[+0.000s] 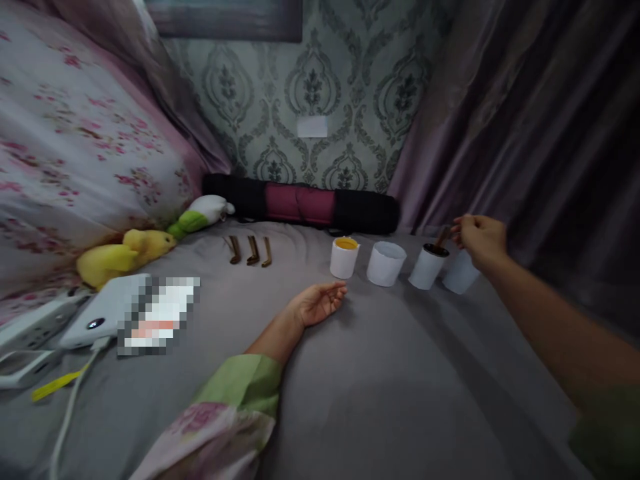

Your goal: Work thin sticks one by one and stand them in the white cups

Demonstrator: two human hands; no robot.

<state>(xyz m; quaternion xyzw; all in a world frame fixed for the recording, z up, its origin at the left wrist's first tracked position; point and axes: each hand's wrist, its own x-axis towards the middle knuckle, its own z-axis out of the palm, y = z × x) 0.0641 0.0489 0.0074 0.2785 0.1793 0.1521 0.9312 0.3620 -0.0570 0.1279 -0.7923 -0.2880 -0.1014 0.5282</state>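
Note:
My left hand [319,305] rests on the grey sheet, its fingers loosely curled and apart, holding nothing. Just beyond its fingertips stands a white cup [343,261] with a yellow-orange inside. Beside that is a wider white cup [386,264]. My right hand [481,241] hovers at the far right with closed fingers at the upper end of a thin brown piece [442,237]. That piece leans in the mouth of a white cup with a dark inside [426,269]. Another white cup [460,273] is partly hidden behind my right hand. Several bent brown pieces [253,251] lie farther left.
A black and maroon roll [300,203] lies along the patterned wall. Yellow [107,263] and green-white plush toys [200,213] sit at left. Nearer are a white power bank [107,312] with a cable [75,400], a power strip [37,323] and a blurred-out item [163,313].

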